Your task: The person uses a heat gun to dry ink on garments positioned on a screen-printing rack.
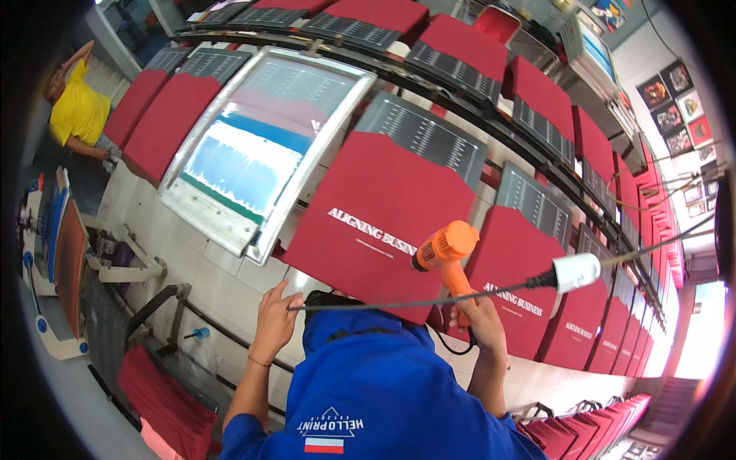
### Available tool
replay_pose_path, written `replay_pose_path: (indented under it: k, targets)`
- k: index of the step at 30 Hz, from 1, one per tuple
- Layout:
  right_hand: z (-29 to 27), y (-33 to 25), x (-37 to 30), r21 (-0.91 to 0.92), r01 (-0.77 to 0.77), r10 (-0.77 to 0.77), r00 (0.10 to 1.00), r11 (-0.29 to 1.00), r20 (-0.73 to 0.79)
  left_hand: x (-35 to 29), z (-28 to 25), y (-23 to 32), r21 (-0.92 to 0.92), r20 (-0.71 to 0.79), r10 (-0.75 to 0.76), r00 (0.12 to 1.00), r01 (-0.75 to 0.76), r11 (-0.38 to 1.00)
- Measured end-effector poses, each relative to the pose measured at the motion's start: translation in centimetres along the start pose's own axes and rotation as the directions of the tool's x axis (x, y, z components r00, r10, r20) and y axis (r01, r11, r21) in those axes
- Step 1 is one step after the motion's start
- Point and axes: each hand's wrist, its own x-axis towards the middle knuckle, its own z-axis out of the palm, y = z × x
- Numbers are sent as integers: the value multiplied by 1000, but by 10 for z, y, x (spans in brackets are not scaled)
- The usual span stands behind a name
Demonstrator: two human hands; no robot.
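My right hand (484, 326) is wrapped round the handle of an orange heat gun (454, 244). Its dark nozzle points left, above a dark red fabric panel (360, 199) with white printed lettering. The panel lies over a grey board (425, 136) with white markings. At the left, my left hand (272, 323) has its fingers bent about a black cable (406, 304). The cable runs across in front of me to a white plug connector (576, 273), hanging at the right. A thinner loop of cord drops from the heat gun's handle.
A metal-framed printing screen (264, 230) with white and blue ink lies left of the panel. More red panels on boards (506, 284) run in rows along a dark rail (429, 73). A person in a yellow shirt (80, 111) is at the far left. Red cloth (165, 406) hangs lower left.
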Motion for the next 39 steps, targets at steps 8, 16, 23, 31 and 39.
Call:
replay_pose_path:
  k: [8, 16, 23, 31, 39]
  targets:
    - [112, -65, 79, -281, 8, 56, 975, 960, 217, -15, -78, -25, -106, 380, 305, 873, -287, 952]
    - [167, -81, 115, -310, 80, 1, 967, 947, 253, -47, -65, -58, -203, 656, 242, 714, -142, 969]
    - [178, -82, 125, -321, 80, -5, 973, 944, 229, -62, -42, -89, -221, 910, 202, 362, 12, 975]
    - [183, -83, 125, -335, 78, 1, 974, 939, 228, -47, -22, -87, -320, 794, 373, 480, -191, 928]
    - [184, -81, 125, -283, 76, -11, 974, 956, 226, -54, -7, -99, -390, 684, 457, 568, -244, 888]
